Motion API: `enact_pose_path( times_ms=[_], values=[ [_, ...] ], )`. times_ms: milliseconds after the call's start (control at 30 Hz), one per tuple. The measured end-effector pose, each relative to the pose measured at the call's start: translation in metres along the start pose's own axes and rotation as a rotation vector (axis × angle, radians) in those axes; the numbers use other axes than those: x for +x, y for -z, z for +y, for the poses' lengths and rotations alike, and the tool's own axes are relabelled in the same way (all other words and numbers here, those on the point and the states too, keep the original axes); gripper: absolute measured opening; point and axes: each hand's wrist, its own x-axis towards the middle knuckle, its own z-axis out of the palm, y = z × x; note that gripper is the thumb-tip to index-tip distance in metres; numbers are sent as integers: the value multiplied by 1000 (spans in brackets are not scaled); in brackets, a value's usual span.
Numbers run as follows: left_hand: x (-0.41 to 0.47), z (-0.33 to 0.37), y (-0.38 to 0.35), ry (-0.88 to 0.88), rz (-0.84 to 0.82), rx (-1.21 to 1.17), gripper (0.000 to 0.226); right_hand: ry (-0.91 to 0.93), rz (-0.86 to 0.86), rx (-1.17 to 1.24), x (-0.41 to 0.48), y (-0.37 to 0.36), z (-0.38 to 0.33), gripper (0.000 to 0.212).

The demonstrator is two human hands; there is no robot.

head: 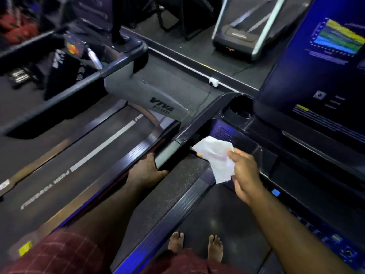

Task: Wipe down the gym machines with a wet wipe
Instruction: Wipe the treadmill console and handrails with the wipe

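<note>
I stand barefoot on a treadmill. My right hand (244, 175) pinches a crumpled white wet wipe (214, 155) and holds it just above the dark console tray (237, 139), beside the left handrail (199, 117). My left hand (146, 171) grips the grey end of that handrail (166, 155), fingers curled around it. The lit console screen (324, 76) rises at the upper right, with a round cup holder (240, 107) at its lower left.
A second treadmill (94, 147) with a grey VIVA motor cover (150, 95) runs alongside on the left, its dark handrail (65, 91) crossing above the belt. A third treadmill (243, 34) stands farther ahead across the dark floor. A white floor strip (187, 66) runs between them.
</note>
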Motion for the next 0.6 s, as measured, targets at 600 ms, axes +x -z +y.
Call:
enact_pose_path(
  times_ms=[600],
  values=[
    [-57, -80, -5, 18, -33, -125, 80, 736, -519, -1311, 83, -118, 56, 50]
  ],
)
